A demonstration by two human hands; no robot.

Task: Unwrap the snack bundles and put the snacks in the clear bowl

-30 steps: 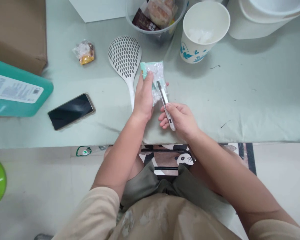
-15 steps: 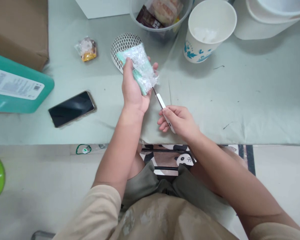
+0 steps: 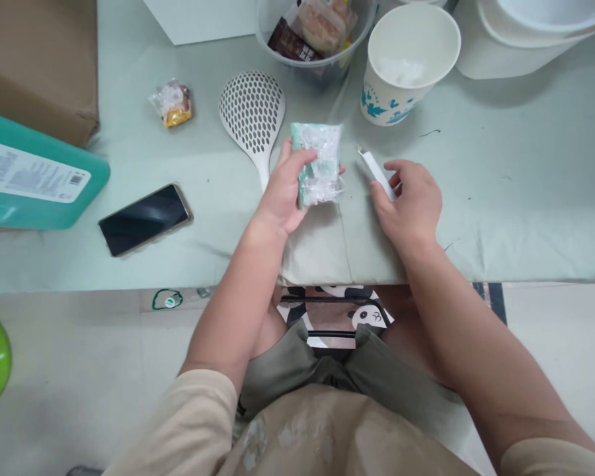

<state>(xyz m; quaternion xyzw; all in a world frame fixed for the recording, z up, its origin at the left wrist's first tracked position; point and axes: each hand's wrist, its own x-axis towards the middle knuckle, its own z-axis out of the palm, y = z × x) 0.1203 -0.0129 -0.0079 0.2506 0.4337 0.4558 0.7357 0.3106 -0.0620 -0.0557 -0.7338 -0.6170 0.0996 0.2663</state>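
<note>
My left hand (image 3: pixel 285 182) is closed around a flat pale-green packet in bubble wrap (image 3: pixel 322 162), with the thumb lying across its upper face. To its right, my right hand (image 3: pixel 410 198) has its thumb and curled fingers around the lower end of a slim white utility knife (image 3: pixel 377 173). The knife points up and left, low over the table, apart from the packet; only a small bit of metal shows at its tip. Just left of the packet lies a white slotted skimmer (image 3: pixel 252 109), its handle running behind my left hand.
A phone (image 3: pixel 146 219), a wrapped snack (image 3: pixel 173 104) and a green bottle (image 3: pixel 39 175) lie on the left, beside a cardboard box (image 3: pixel 39 59). Along the back stand a clear snack tub (image 3: pixel 317 63), a paper cup (image 3: pixel 394 99) and white containers (image 3: pixel 506 59).
The knife has come away from the packet, moving up and right with my right hand. My left hand has shifted the packet right and turned it, uncovering the skimmer.
</note>
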